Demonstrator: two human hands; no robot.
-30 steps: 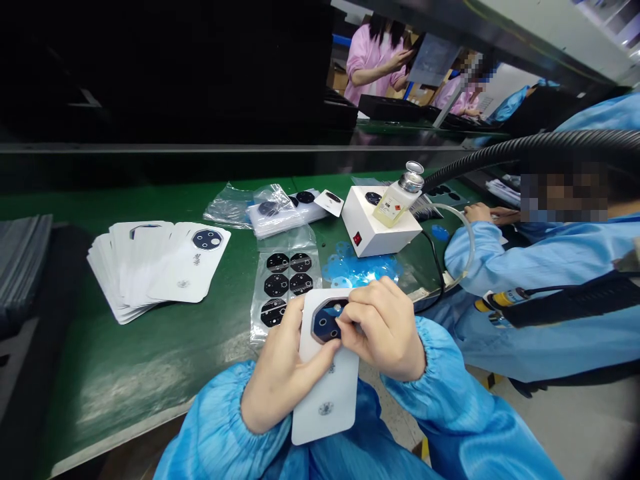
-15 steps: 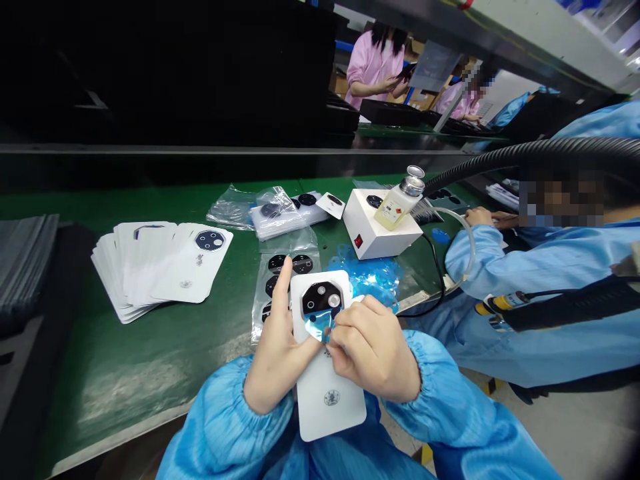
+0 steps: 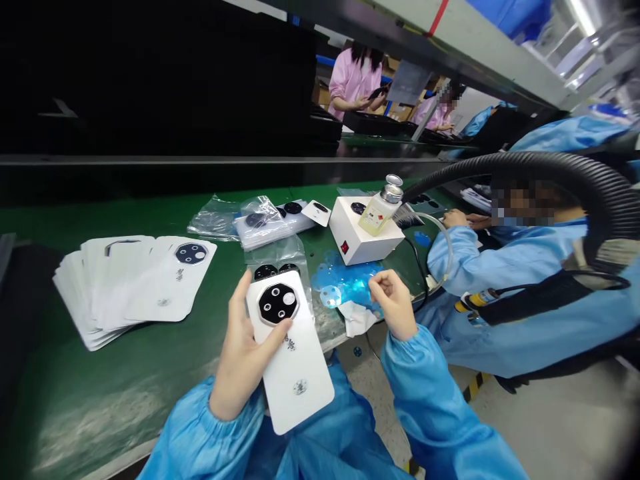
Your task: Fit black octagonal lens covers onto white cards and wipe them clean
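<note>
My left hand (image 3: 245, 357) grips a white phone back cover (image 3: 299, 373), its thumb lying on the face just below the black camera lens plate (image 3: 277, 304). The plate shows bare and glossy, with round lens openings. To the right, my right hand (image 3: 393, 303) is raised near a pile of blue film pieces (image 3: 343, 270), with thumb and fingers drawn together. Whatever may be between those fingertips is too small to make out. A crumpled white wipe (image 3: 357, 319) is by the table edge under this hand; whether the hand touches it is unclear.
Fanned white covers (image 3: 135, 287) lie at the left. Behind my hands are clear plastic bags (image 3: 215, 217) and a white box (image 3: 365, 233) bearing a pump bottle (image 3: 381, 210). A thick black hose (image 3: 500, 163) arches at the right, beside a co-worker in blue (image 3: 500, 260).
The blue film has come off the lens plate. My right hand has moved away from the cover to the right, over by the film pile. My left hand still holds the cover.
</note>
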